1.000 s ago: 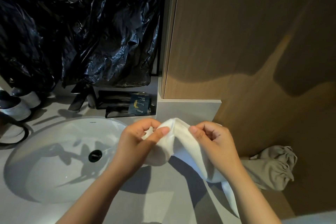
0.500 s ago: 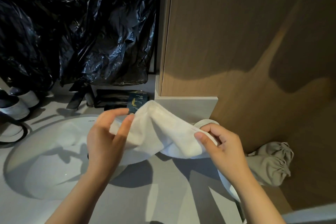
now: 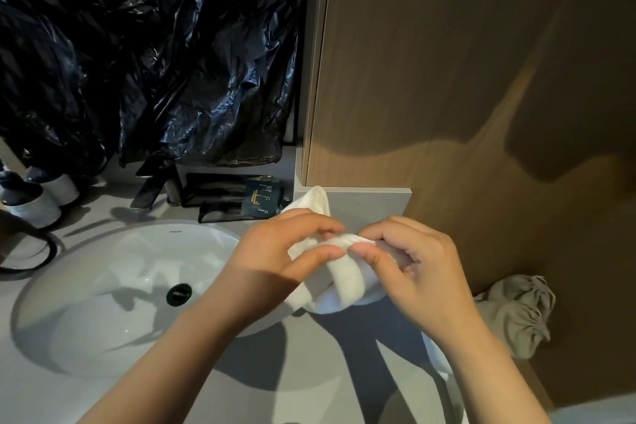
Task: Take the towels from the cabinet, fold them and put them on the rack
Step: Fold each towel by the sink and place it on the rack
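A small white towel (image 3: 347, 282) is bunched between both hands above the grey counter, just right of the sink. My left hand (image 3: 275, 262) pinches its upper edge between thumb and fingers. My right hand (image 3: 416, 265) pinches the same edge right beside it, fingertips almost meeting. One corner of the towel sticks up behind my left hand, and a loose end hangs down under my right forearm. No rack is in view.
A white oval sink (image 3: 113, 289) with a black drain lies at the left, its tap (image 3: 151, 189) behind. Black plastic sheeting (image 3: 144, 52) covers the back wall. Dark sachets (image 3: 241, 196) lie by the wooden cabinet panel (image 3: 464, 79). A grey drawstring bag (image 3: 516, 313) sits at the right.
My hands spread the towel apart half a second ago, then came back together; both now pinch the edge at one spot, and the towel is doubled over.
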Demonstrator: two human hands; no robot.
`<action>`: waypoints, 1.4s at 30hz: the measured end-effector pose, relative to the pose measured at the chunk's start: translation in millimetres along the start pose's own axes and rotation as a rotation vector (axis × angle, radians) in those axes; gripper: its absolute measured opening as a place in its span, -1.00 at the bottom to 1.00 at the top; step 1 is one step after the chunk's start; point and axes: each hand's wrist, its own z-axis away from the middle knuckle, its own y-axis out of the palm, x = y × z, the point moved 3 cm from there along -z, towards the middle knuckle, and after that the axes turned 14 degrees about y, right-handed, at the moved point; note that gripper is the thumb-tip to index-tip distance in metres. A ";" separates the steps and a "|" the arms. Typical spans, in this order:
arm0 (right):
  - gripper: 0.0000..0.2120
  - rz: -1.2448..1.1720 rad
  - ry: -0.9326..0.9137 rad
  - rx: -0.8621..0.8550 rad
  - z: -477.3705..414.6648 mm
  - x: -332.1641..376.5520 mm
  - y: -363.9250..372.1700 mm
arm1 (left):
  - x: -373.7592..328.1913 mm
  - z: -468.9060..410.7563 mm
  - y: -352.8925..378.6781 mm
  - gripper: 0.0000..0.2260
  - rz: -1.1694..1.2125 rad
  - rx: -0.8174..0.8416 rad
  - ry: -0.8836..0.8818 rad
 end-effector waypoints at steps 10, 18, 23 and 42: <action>-0.79 -0.044 0.208 0.137 11.1 -22.3 1.2 | 20.1 5.3 -4.4 -0.91 -0.032 -0.130 -0.059; -0.76 -0.002 0.231 0.062 16.6 -37.9 -16.1 | 42.1 8.6 -30.9 -0.82 -0.238 -0.249 -0.186; -0.78 0.085 0.104 -0.072 6.7 -29.8 -21.6 | 28.7 14.0 -26.2 -0.74 -0.311 -0.208 -0.136; -0.87 -0.135 0.057 -0.001 -10.2 -2.1 -4.7 | -13.4 0.9 27.1 -0.86 0.143 -0.063 -0.250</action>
